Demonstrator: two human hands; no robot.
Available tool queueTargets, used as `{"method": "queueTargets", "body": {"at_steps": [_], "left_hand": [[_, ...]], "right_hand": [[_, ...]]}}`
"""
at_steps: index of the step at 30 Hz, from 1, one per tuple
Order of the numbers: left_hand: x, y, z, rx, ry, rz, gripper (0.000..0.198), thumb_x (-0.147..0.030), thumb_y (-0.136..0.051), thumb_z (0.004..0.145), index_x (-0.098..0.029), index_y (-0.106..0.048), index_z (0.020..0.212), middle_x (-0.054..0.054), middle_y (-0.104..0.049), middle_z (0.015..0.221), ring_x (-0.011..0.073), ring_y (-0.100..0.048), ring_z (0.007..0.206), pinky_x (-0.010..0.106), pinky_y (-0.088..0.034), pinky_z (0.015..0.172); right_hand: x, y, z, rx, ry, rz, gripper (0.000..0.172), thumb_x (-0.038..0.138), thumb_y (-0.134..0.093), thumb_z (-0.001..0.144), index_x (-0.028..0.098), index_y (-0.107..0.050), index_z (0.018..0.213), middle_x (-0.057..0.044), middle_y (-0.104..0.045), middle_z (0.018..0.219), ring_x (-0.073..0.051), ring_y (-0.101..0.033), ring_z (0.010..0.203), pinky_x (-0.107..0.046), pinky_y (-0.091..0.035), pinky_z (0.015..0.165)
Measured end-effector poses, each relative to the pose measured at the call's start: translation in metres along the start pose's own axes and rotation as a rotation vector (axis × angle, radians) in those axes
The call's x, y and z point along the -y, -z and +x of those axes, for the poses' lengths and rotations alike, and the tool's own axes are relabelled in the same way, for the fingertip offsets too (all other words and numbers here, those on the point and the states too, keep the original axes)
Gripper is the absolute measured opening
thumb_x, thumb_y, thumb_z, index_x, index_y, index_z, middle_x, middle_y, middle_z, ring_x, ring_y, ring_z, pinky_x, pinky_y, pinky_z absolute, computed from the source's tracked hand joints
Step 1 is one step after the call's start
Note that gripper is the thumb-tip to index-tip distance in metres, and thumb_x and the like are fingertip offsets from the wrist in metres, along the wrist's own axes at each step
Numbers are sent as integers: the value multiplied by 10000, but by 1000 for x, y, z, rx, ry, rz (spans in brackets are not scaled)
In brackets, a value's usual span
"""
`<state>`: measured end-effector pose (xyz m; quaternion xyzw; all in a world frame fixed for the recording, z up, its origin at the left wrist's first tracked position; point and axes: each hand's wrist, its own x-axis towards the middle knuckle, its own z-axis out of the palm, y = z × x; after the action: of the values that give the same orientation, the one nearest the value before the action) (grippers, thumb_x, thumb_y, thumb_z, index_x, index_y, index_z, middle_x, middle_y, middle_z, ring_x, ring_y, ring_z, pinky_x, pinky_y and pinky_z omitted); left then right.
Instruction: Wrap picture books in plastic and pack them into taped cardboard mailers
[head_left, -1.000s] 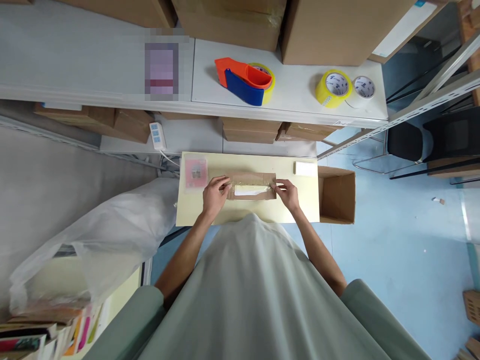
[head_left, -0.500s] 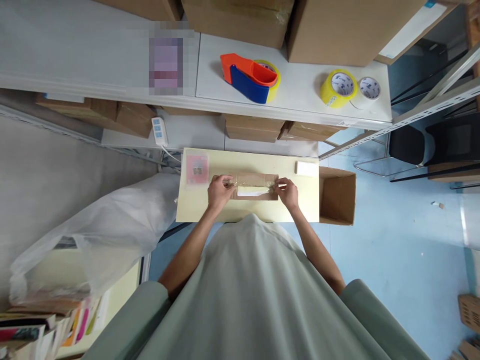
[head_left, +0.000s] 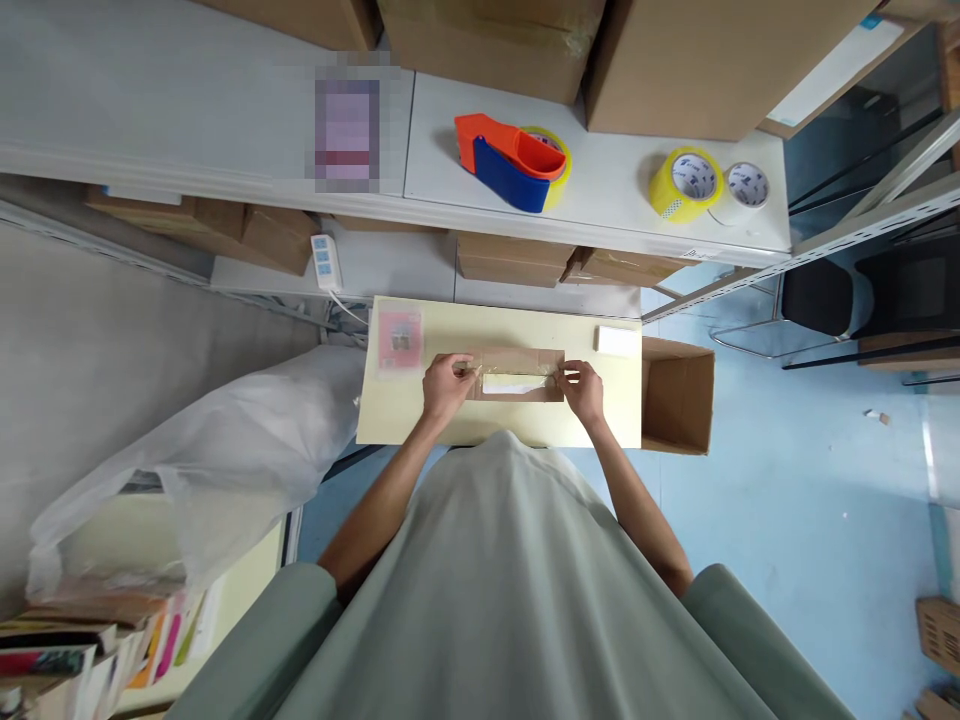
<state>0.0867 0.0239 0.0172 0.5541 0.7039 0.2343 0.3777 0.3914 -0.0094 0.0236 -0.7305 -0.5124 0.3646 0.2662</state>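
Note:
A flat brown cardboard piece (head_left: 523,358) lies on the pale yellow table (head_left: 502,424), with a strip of clear tape across it and a white label or paper (head_left: 514,384) near its lower edge. At its left end my left hand (head_left: 447,388) has thumb and fingers pinched together on the tape's end. My right hand (head_left: 583,391) pinches at the right end of the same strip, its fingertips by the cardboard's edge. Further left on the table is a pink card in clear plastic (head_left: 400,341). A small white box (head_left: 618,341) sits at the table's back right.
On the shelf (head_left: 600,215) beyond the table are an orange and blue tape dispenser (head_left: 510,160) and tape rolls (head_left: 686,184). An open carton (head_left: 677,396) stands right of the table. A plastic bag (head_left: 247,440) and books (head_left: 97,650) are at left.
The whole view has shifted slightly, moving most things a little to the right. Both hands keep their pinch at the two ends of the cardboard, with hardly any movement relative to it.

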Motion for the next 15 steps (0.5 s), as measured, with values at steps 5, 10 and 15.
{"method": "queueTargets", "body": {"at_steps": [5, 10, 15], "left_hand": [[5, -7, 1, -5, -22, 27, 192, -219, -826, 896, -247, -817, 1086, 82, -805, 1254, 197, -805, 819, 390, -677, 940], [6, -5, 3, 29, -24, 16, 168, -219, -816, 912, -238, -801, 1079, 85, -782, 1275, 189, -805, 821, 393, -674, 953], [11, -4, 0, 21, -68, -65, 160, -256, -796, 933, -233, -789, 1091, 96, -773, 1258, 193, -808, 868, 394, -687, 961]], "right_hand": [[-4, -2, 6, 6, -31, -16, 212, 458, -727, 969, 253, -741, 1020, -104, -821, 1202, -266, -830, 928, -467, -701, 895], [-2, -2, 6, 2, -41, -33, 245, 496, -740, 981, 252, -743, 1002, -101, -811, 1186, -267, -826, 920, -489, -698, 913], [-5, 1, 3, 28, -6, 51, 341, 574, -733, 990, 239, -751, 1049, -118, -796, 1223, -270, -827, 950, -486, -708, 898]]}}
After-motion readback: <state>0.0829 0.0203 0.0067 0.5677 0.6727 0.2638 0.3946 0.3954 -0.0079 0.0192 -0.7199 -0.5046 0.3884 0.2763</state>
